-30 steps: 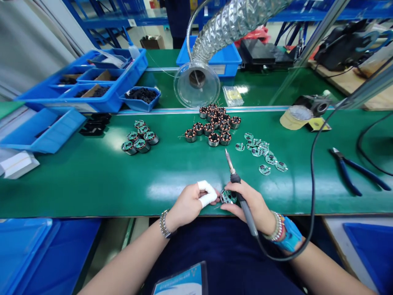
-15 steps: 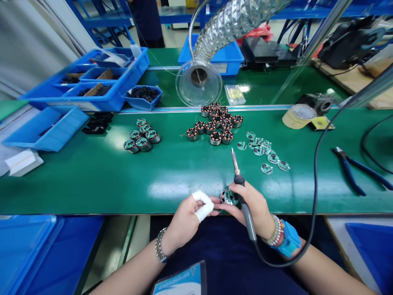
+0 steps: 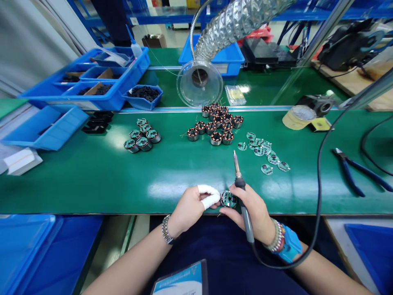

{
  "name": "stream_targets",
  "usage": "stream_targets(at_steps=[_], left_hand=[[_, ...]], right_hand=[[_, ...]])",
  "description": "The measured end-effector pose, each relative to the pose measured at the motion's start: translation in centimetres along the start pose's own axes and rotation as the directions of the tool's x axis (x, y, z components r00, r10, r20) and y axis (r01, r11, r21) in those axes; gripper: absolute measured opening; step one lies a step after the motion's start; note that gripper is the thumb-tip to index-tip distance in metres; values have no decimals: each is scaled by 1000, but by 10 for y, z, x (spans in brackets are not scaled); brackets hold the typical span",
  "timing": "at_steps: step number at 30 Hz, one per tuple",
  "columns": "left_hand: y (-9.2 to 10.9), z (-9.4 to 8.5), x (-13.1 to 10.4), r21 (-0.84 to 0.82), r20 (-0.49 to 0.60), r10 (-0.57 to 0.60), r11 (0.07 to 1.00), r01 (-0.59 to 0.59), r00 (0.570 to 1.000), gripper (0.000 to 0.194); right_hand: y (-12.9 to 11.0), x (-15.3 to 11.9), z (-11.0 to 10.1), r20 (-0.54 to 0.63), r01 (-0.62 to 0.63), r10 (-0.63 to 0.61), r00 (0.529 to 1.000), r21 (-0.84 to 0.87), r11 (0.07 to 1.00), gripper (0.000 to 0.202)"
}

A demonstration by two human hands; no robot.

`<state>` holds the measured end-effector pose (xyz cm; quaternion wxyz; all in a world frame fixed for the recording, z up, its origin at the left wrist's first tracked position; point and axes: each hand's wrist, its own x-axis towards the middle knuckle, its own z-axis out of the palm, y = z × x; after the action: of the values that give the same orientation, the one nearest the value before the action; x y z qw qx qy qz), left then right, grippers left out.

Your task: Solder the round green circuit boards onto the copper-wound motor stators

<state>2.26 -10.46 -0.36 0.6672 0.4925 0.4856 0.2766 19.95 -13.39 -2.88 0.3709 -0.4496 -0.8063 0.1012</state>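
Note:
My right hand (image 3: 256, 211) is closed round a soldering iron (image 3: 245, 205), whose tip points up and away over the bench. Its thumb and fingertips also reach the side of a stator with a round green circuit board (image 3: 229, 199) on top, at the bench's front edge. White finger covers wrap the thumb and forefinger of my left hand (image 3: 192, 207). These two are pinched together at the left side of that board; what lies between them is too small to make out. The other left fingers are partly hidden beside the stator.
Bare copper-wound stators (image 3: 216, 138) stand mid-bench, with loose round boards (image 3: 266, 169) to their right. Several board-topped stators (image 3: 143, 143) are grouped at left. A clear fume hood (image 3: 199, 92) hangs behind. Cutting pliers (image 3: 348, 170), a tape roll (image 3: 298, 118) and the iron's cable (image 3: 317, 184) are at right.
My left fingertips have drawn together at the board's left side, and the left hand has shifted slightly. The board shows more fully. The iron has tilted slightly with my right hand.

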Motion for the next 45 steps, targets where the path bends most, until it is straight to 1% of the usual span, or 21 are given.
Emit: stream_targets(at_steps=[2,6,8,10,13,15,16,19,23,27,31,33,37,40,43,45], left_hand=[[1,1,1,-18,19,-16,1000,16,1000,13],[-2,5,-2,-69,54,-30,997,34,998,10],[-4,7,-4,-71,47,-21,997,24,999,9],[-5,10,-6,-28,13,5,1000,-4,1000,8],[-5,12,-5,34,-48,65,997,-63,997,10],[-4,11,-2,34,-52,76,997,-75,996,16],[-3,10,-1,25,-35,67,997,-66,997,18],[-3,5,0,-4,9,12,1000,-12,1000,20],[-4,3,-1,-50,-18,-48,998,47,999,14],[1,9,1,-143,8,-119,983,119,993,13],[6,15,6,-267,63,-158,949,169,985,16],[7,16,7,-289,77,-154,942,170,985,16],[5,14,8,-305,81,-138,939,156,987,18],[1,14,9,-311,65,-119,941,134,991,20],[-1,16,9,-327,55,-105,938,117,993,21],[-1,16,9,-343,53,-100,933,112,994,22]], right_hand=[[4,-2,-2,5,10,-10,1000,35,999,38],[13,1,-7,33,62,-67,997,145,988,34],[16,4,-9,48,50,-60,997,179,982,35],[17,5,-11,47,34,-44,998,195,980,38],[17,5,-11,40,50,-58,997,185,981,39],[17,4,-11,44,72,-81,996,165,984,39],[17,3,-10,45,77,-85,995,159,984,39],[17,1,-8,28,62,-67,997,158,985,40],[18,-1,-7,10,58,-60,998,136,989,39],[15,2,-9,1,60,-61,998,115,992,39],[9,13,-11,-41,20,-13,999,172,985,33],[6,20,-10,-19,4,0,1000,199,980,29],[7,27,-8,39,38,-45,998,168,985,22],[7,28,-7,39,65,-71,997,132,989,23],[5,28,-9,41,88,-94,995,133,987,24],[3,28,-13,39,72,-78,996,142,987,26]])
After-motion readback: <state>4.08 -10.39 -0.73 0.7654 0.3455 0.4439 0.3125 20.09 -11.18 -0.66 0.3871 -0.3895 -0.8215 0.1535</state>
